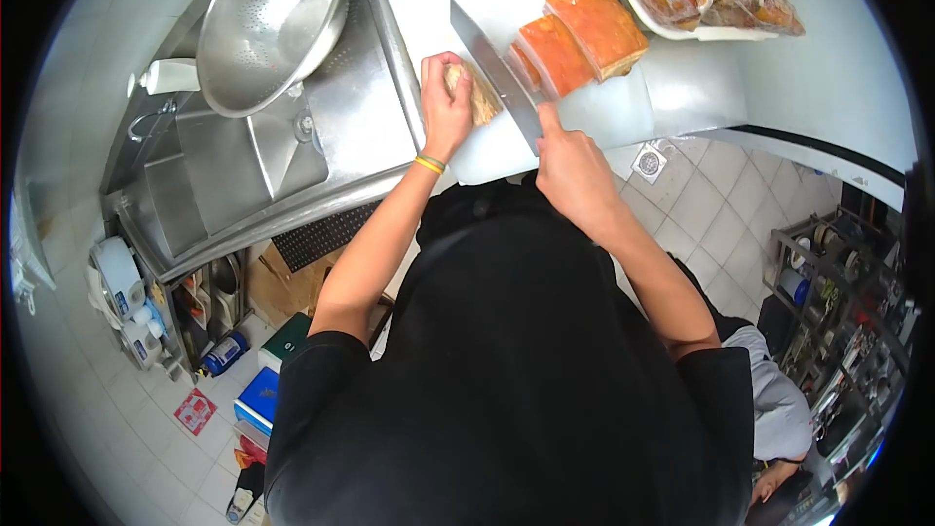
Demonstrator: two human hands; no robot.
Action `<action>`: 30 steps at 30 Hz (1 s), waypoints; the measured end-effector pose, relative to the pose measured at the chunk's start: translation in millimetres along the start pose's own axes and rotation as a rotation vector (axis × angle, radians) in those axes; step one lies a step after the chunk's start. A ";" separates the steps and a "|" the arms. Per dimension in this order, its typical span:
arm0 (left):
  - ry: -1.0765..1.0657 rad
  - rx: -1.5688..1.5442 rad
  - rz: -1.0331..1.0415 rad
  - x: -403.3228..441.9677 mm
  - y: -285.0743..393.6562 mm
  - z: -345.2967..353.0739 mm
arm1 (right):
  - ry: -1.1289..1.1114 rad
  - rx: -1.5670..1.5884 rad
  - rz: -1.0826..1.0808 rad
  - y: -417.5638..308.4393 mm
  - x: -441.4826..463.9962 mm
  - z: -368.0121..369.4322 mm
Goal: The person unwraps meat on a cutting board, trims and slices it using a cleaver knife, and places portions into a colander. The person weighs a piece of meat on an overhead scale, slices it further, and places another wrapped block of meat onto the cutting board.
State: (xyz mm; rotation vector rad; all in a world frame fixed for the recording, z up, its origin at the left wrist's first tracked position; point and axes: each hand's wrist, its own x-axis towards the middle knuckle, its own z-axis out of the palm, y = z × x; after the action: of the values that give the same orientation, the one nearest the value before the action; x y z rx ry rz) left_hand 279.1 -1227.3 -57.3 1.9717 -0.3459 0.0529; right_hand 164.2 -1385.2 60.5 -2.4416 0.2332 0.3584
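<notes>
"Hands?"

"Right hand (573, 158) grasps the kitchen knife (501, 74); left hand (447, 112) grips a tan meat piece (482, 103), apparently steadying it on the cutting board (426, 10)."

"Knife placement?"

"Between that and the orange-skinned slabs (598, 31)."

Metal colander (271, 27), steel sink (222, 158), floor drain (649, 163).

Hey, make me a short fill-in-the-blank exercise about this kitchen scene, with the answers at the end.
1. The right hand grips a ____ by its handle.
2. A yellow wristband is on the ____ arm.
3. The orange-skinned meat rests on a white ____.

Answers: knife; left; cutting board.
</notes>
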 end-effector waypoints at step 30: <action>0.076 0.126 0.094 -16.7 1.9 14.3 | -0.253 -0.006 0.111 -23.1 -18.9 -16.2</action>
State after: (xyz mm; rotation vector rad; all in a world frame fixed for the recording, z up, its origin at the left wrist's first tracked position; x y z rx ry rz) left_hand 260.9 -1237.2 -64.8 2.0707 -0.3938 0.2139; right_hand 155.4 -1376.1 92.0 -2.3655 0.2577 0.7113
